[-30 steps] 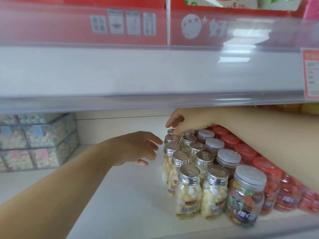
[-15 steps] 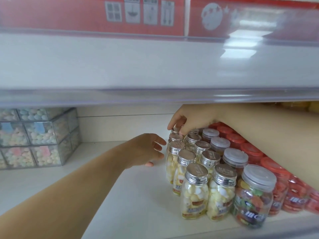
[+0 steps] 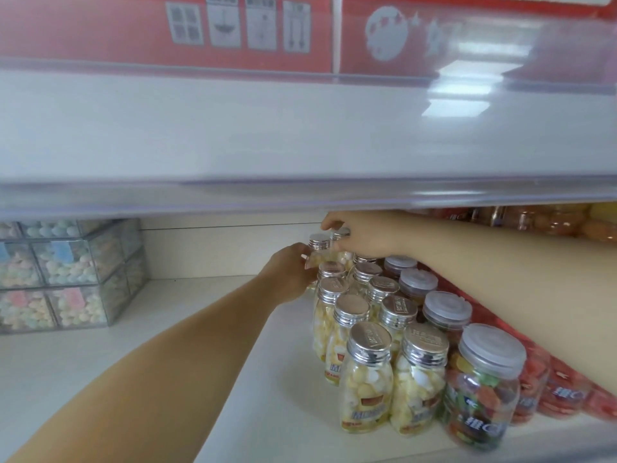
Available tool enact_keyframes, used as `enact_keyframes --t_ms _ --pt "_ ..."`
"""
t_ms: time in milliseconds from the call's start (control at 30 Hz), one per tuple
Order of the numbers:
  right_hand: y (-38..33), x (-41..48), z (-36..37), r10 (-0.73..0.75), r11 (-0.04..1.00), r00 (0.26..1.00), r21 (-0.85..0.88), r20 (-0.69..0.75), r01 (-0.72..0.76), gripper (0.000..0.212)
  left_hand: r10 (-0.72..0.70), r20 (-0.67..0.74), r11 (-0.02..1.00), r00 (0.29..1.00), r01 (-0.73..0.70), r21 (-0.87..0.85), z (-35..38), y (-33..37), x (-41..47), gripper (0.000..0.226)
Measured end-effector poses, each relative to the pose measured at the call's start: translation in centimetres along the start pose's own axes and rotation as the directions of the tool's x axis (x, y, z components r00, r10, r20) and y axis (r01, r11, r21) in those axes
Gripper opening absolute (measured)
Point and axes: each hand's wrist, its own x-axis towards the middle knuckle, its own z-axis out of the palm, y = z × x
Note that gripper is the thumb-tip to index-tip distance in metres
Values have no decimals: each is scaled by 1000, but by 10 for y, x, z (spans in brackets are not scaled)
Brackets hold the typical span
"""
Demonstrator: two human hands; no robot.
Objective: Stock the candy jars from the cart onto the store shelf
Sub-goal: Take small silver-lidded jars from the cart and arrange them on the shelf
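Seating the rear jar [image 3: 317, 248]: left hand [image 3: 288, 274] grips its upright body from the left; right hand [image 3: 365, 237] pinches the adjacent jar [image 3: 341, 232] cap from above.

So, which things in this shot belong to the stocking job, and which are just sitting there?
Part of the job:
- left hand gripping the back-left silver-capped jar
- right hand gripping the neighbouring jar by its cap
- rows of silver-capped candy jars
- shelf

Just there:
- clear-lidded mixed-candy jars
- red-lidded jars
- clear boxes of pastel candy
- red cartons above
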Motion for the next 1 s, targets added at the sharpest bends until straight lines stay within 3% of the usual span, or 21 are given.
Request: enact_keyframes --t_ms 133,400,500,567,667,733,800,1000 --pt "0 -36 -12 19 996 993 -90 -120 -30 21 -28 -73 998 997 32 59 2 1 6 43" --pt "-6 -62 -14 31 992 996 -117 -88 -41 25 -119 -126 992 985 114 -50 9 0 18 38" --pt "-5 -62 -13 16 993 996 -114 -89 -26 22 -88 -159 995 983 95 34 1 0 11 55" --pt "-2 -62 -12 14 997 998 -74 -69 -19 18 -42 -193 999 980 45 10 -13 5 -2 46" --pt "6 -59 -9 14 999 1000 32 -27 -13 18 -2 -38 984 999 -5 -177 -35 10 -33 26" --pt "13 -54 -8 0 998 1000 63 24 -1 21 7 194 974 981 37 -222 -43 8 -56 33" --pt "20 -48 -9 -15 999 995 42 94 11 25 26 323 975 946 47 -216 -43 4 -68 42" --pt "27 -34 -9 -23 992 987 127 158 3 24 109 385 942 916 29 -335 -31 2 -65 45"
